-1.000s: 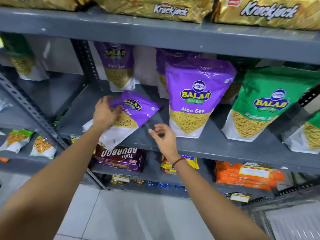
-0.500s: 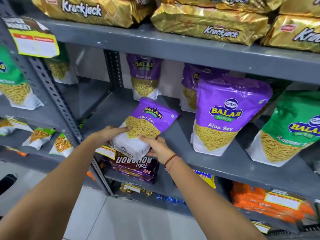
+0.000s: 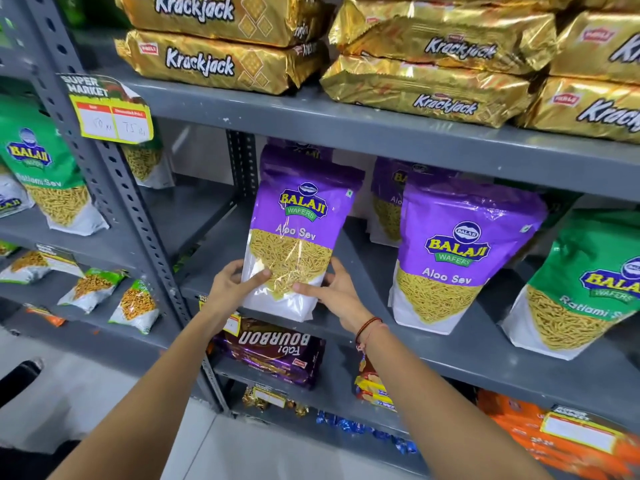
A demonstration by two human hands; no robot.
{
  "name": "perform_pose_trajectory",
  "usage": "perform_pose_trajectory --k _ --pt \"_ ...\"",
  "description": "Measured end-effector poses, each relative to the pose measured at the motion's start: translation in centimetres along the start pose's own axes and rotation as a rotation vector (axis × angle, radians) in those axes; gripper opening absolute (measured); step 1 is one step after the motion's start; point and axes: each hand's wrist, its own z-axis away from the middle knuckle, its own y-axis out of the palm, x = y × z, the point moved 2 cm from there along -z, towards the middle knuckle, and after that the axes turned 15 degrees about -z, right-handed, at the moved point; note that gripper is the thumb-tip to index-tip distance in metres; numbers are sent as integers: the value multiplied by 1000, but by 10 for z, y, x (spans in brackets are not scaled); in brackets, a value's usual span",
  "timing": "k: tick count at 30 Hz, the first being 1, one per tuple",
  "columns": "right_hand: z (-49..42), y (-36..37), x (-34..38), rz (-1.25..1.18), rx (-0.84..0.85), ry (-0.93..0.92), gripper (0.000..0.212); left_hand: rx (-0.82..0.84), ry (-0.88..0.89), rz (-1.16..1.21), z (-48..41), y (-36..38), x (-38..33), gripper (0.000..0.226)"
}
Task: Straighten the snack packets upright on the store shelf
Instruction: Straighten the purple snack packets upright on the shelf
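Grey shelf (image 3: 398, 341), middle tier: purple Aloo Sev packet (image 3: 294, 237) stands near-upright at the near edge, left of its twin packet (image 3: 457, 258). Left hand (image 3: 228, 289) and right hand (image 3: 337, 292) grasp its lower corners, fingers (image 3: 259, 276) clenched on the film. Advice: seat the base flat, push farther in, release gently.

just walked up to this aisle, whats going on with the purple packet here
A person is standing a purple Balaji Aloo Sev packet upright on the grey middle shelf. The left hand and right hand grip its lower sides, thumbs across the front. Its base sits at the shelf's front edge, and it looks roughly upright. Beside it another Aloo Sev packet and a green Ratlami Sev packet already stand upright.
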Motion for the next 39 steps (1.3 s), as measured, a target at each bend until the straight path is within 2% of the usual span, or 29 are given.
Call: perform_pose_trajectory --k 8,14,23,27,31,39 --pt "-14 -6 7 73 -14 -72 75 54 52 -8 -15 2 -7 39" --pt "-32 -17 3 217 -117 -188 66 130 129 -70 -42 12 -16 47" --pt "-53 -24 -16 394 -216 -281 69 125 133 -90 -75 27 3 50" --pt "-50 -33 -29 327 -175 -244 72 144 128 -126 -80 25 18 54" --pt "-42 -37 -54 292 -178 -176 55 241 112 -319 -81 24 38 69" --pt "-50 -7 -69 295 -205 -169 53 250 105 -430 -94 -7 47 68"
